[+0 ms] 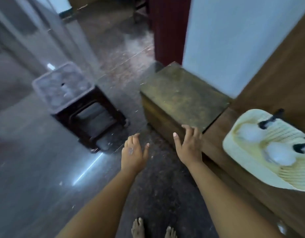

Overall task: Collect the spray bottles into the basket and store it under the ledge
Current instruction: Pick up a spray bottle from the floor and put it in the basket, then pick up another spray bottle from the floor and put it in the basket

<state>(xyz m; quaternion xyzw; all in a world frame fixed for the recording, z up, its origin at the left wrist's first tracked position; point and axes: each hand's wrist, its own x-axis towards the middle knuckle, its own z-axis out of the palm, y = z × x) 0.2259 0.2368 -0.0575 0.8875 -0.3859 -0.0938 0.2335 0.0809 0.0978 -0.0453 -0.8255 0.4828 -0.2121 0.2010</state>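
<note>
— What were the hands doing?

— Both were empty. The left hand (pixel 133 154) was spread flat, fingers wide, and hung over the dark floor (pixel 36 169) without holding a thing. The right hand (pixel 189 146) was spread too. Its fingertips (pixel 187 128) looked to be at the near corner of the mossy stone block (pixel 182 93), but the blur made it hard to say if they really touched it.

— And where was the basket?

— The pale basket (pixel 234 145) sat over to the right of the right hand, up on the brown ledge (pixel 217 140), near its front edge. The hand was near it but apart from it.

— Were the bottles in it?

— Yes, two. One spray bottle (pixel 251 135) lay in the far part of the basket, white with a black top that pointed toward the wall. The second spray bottle (pixel 280 154) lay in the near part, just beside the first one. Both lay on their sides.

— What else was around?

— A dark stool (pixel 95 117) stood on the floor, well to the left of the left hand. A clear tub (pixel 60 85) sat on top of it. What was in the tub was too fuzzy to make out. A dark red post (pixel 169 28) stood behind the block. Two bare feet (pixel 138 227) showed at the bottom edge, on the floor.
</note>
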